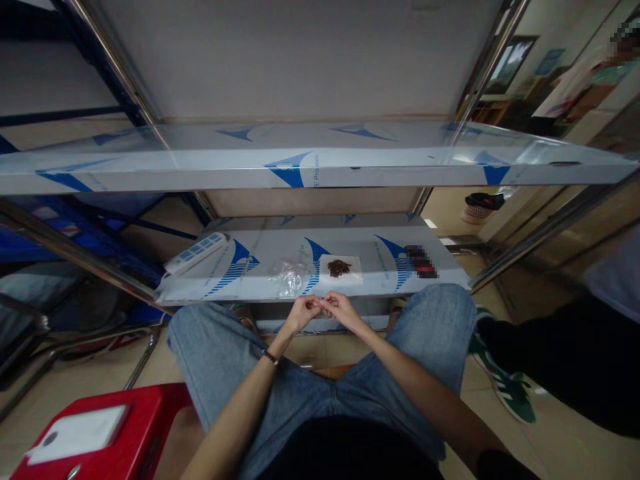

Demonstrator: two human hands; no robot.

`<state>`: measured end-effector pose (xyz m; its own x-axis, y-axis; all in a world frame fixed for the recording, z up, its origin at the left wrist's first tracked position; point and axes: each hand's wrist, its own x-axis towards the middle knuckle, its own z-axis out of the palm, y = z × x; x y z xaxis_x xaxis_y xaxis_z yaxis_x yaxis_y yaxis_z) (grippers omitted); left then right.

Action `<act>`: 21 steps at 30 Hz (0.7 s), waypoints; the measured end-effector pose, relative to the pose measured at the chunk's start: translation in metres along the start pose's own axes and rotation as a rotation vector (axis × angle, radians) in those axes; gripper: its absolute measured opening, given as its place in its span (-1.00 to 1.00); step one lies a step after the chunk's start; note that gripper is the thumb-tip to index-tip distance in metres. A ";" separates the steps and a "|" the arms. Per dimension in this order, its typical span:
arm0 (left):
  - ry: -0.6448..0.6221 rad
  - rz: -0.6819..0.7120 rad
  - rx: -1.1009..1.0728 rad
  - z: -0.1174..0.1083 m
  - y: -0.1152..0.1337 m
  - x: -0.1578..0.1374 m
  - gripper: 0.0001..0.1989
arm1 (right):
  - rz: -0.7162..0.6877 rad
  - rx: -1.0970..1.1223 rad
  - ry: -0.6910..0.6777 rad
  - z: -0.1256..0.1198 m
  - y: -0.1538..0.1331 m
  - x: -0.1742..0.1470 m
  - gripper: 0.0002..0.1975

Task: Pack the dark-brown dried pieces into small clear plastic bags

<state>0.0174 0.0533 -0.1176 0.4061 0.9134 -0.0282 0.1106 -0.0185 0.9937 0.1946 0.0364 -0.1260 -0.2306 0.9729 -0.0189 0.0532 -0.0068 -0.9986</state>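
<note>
My left hand [302, 312] and my right hand [342, 309] meet fingertip to fingertip just off the shelf's front edge, above the gap between my knees. Both are closed in a pinch, and whatever lies between the fingertips is too small to make out. Beyond them, a pile of small dark brown pieces [339, 268] lies on a white square sheet [354, 271]. Left of the sheet is a crumpled clear plastic bag [292, 279]. All of these rest on the film-covered lower shelf [265, 233].
A white power strip [197, 253] lies on the shelf's left side, a blurred dark and red object [422, 261] on its right. The upper shelf [210, 175] crosses ahead. A red stool [150, 413] holding a white phone [80, 433] stands left. Another person's green shoe [505, 383] is at right.
</note>
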 end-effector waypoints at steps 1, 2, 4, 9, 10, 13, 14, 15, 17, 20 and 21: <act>-0.005 -0.003 0.001 0.001 -0.001 0.000 -0.64 | 0.000 0.004 -0.005 0.000 -0.001 0.000 -0.57; -0.009 -0.007 0.001 0.001 -0.001 0.000 -0.64 | 0.000 0.006 -0.008 0.000 -0.002 -0.001 -0.58; -0.011 -0.018 -0.009 0.003 -0.002 -0.001 -0.62 | -0.007 -0.001 -0.009 0.000 -0.003 -0.002 -0.59; -0.021 -0.052 -0.040 0.006 0.001 -0.001 -0.56 | -0.012 -0.047 0.013 -0.001 -0.002 -0.001 -0.65; -0.028 -0.055 -0.041 0.007 0.001 -0.001 -0.55 | -0.010 -0.049 0.010 -0.001 -0.002 0.000 -0.66; -0.020 -0.042 -0.026 0.008 -0.002 -0.001 -0.60 | 0.009 -0.070 -0.045 -0.003 -0.001 0.000 -0.70; -0.006 -0.026 -0.006 0.008 -0.003 -0.001 -0.64 | 0.018 -0.089 -0.074 -0.003 -0.001 0.000 -0.71; 0.013 -0.006 0.021 0.008 -0.005 -0.001 -0.69 | 0.019 -0.115 -0.096 -0.004 0.000 0.001 -0.72; 0.064 0.033 0.092 0.010 -0.008 -0.001 -0.77 | -0.025 -0.190 -0.114 -0.004 0.004 0.001 -0.76; 0.137 0.062 0.234 0.011 -0.010 -0.002 -0.81 | -0.146 -0.339 -0.074 -0.003 0.011 0.002 -0.82; 0.165 0.063 0.305 0.012 -0.009 -0.004 -0.82 | -0.163 -0.392 -0.048 -0.003 0.013 0.002 -0.84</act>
<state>0.0259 0.0453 -0.1277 0.2713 0.9596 0.0750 0.3659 -0.1749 0.9141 0.1972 0.0392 -0.1385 -0.3107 0.9421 0.1258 0.3758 0.2433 -0.8942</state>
